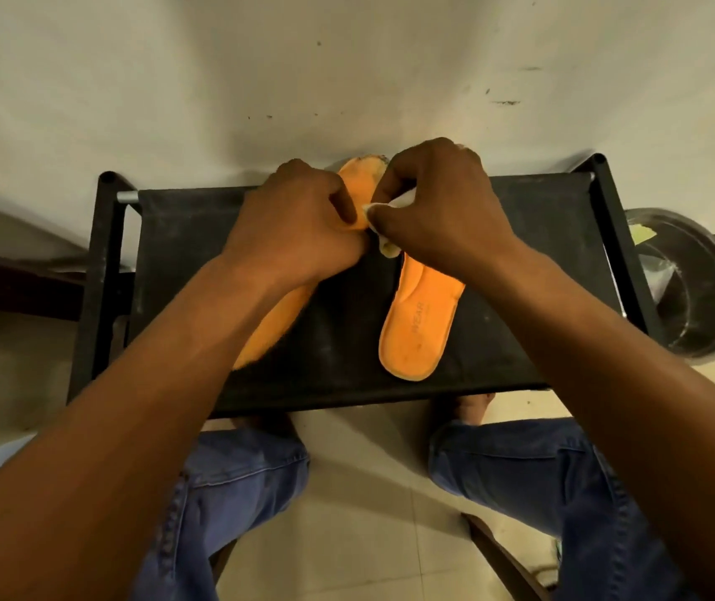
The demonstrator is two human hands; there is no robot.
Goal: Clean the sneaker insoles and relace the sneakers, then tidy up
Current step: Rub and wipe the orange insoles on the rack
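Cleaning is only begun, we think: our left hand (303,214) grips one orange insole (358,184) under its fingers, our right hand (438,201) pinches a white wipe (390,206) on it, second insole (420,327) waits below, shoes unseen.

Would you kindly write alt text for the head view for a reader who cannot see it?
A person's left hand grips an orange foam insole while the right hand pinches a small white cloth against it, over a black fabric-topped stool. A second orange foam insole lies flat on the stool.
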